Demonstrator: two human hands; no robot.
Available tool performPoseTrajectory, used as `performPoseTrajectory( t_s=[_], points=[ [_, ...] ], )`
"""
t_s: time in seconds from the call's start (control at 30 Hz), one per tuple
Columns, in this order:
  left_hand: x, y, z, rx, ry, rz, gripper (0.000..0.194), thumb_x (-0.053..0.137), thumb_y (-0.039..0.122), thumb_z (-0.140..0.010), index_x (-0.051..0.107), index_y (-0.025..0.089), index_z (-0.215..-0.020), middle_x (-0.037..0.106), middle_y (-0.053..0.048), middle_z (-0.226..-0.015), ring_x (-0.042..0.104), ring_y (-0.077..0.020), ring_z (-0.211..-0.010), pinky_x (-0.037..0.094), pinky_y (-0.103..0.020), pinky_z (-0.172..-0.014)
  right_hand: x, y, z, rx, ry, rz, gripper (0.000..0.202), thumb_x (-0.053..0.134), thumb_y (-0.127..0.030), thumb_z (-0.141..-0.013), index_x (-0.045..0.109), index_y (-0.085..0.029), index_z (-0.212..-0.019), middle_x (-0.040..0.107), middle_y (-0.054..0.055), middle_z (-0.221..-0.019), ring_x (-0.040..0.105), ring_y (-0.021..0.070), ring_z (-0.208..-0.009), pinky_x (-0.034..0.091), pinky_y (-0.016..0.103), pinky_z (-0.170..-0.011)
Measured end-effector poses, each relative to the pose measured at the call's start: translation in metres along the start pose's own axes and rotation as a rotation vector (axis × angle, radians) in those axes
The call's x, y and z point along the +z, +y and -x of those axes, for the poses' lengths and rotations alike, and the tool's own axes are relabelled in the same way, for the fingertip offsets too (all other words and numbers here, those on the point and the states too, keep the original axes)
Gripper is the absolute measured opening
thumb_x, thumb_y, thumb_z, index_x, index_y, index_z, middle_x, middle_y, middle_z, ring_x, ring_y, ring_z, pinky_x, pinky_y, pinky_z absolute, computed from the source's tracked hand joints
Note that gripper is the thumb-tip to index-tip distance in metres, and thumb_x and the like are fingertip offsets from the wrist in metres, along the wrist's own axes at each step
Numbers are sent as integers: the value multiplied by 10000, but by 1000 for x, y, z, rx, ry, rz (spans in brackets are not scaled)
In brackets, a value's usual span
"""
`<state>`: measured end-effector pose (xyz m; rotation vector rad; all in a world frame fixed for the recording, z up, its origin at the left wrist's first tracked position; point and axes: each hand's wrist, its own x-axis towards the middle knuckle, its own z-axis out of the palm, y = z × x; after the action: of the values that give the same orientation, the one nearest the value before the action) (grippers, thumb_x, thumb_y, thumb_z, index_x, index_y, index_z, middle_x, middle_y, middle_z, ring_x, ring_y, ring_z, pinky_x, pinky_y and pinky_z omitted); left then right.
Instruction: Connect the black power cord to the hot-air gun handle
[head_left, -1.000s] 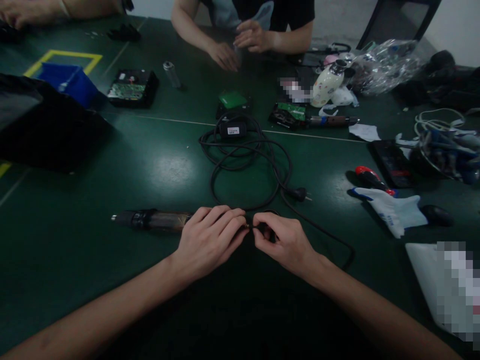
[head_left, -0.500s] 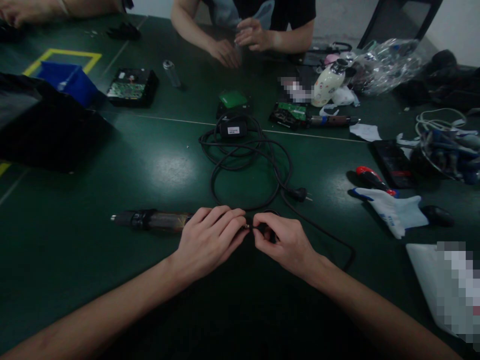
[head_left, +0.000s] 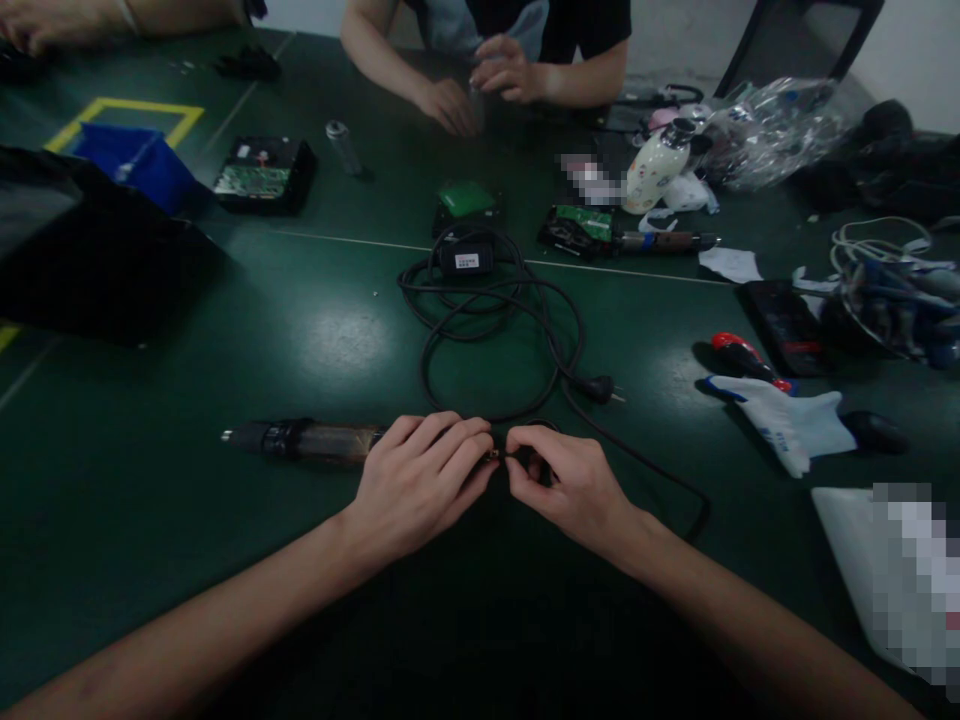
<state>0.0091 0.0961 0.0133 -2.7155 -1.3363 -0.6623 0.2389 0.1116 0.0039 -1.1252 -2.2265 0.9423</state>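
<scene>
An electric screwdriver (head_left: pixel 322 441) with a dark body lies on the green table, its bit end pointing left. My left hand (head_left: pixel 420 480) is wrapped over its rear part, which the fingers hide. Close by on the right, my right hand (head_left: pixel 566 485) pinches a small dark cable connector between thumb and forefinger, mostly covered by the fingers. A little brassy metal piece (head_left: pixel 493 454) shows in the narrow gap between both hands. Beyond them a coiled black cable (head_left: pixel 427 365) carries an adapter box (head_left: pixel 466 261) with a white label and a mains plug (head_left: pixel 598 388).
Across the table (head_left: pixel 300 560), a co-worker's hands (head_left: pixel 480 90) are at work. Circuit-board units (head_left: pixel 262 175), a second electric screwdriver (head_left: pixel 664 242) and a floral bottle (head_left: pixel 660 165) stand farther back. Rightward lie a white glove (head_left: pixel 787 412) and a red-black handle (head_left: pixel 746 357); leftward, a blue bin (head_left: pixel 139 165).
</scene>
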Motion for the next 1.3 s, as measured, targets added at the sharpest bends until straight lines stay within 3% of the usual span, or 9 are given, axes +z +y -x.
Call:
performPoseTrajectory(
  t_s=[0.4, 0.6, 0.83, 1.07, 1.3],
  points=[
    [0, -1, -1, 5, -3, -8, 120, 665, 276, -971, 702, 213, -1066, 761, -38, -1220, 686, -222, -1069, 467, -385, -824, 0, -1, 0, -15, 8, 8, 123, 582, -174, -975, 613, -217, -1087, 660, 2, -877, 616, 123, -704, 510, 237, -667],
    [-1, 0, -1, 10, -7, 15, 199, 651, 276, -965, 700, 228, -1152, 754, -40, -1250, 682, -235, -1088, 466, -400, -846, 0, 0, 0, -9, 10, 0, 133, 593, -181, -970, 617, -220, -1095, 667, 0, -878, 622, 122, -701, 512, 234, -667],
    [0, 0, -1, -12, -16, 13, 124, 661, 285, -975, 690, 207, -1067, 755, -30, -1239, 682, -215, -1072, 455, -392, -836, 0, 1, 0, -19, 16, 3, 115, 589, -171, -967, 618, -218, -1068, 655, -4, -859, 615, 121, -698, 504, 233, -662],
    [-1, 0, -1, 7, -15, 29, 203, 652, 279, -960, 694, 223, -1150, 749, -31, -1265, 681, -234, -1102, 471, -410, -862, 0, 0, -1, -8, 12, 1, 134, 599, -170, -961, 624, -219, -1083, 665, 0, -870, 621, 123, -697, 512, 236, -657],
    [0, -1, -2, -9, -10, 13, 120, 654, 274, -967, 694, 208, -1058, 756, -50, -1238, 690, -231, -1077, 473, -395, -843, -1, -1, -1, -13, 8, -1, 132, 587, -171, -967, 626, -222, -1083, 667, 4, -873, 622, 126, -701, 511, 236, -648]
  ],
)
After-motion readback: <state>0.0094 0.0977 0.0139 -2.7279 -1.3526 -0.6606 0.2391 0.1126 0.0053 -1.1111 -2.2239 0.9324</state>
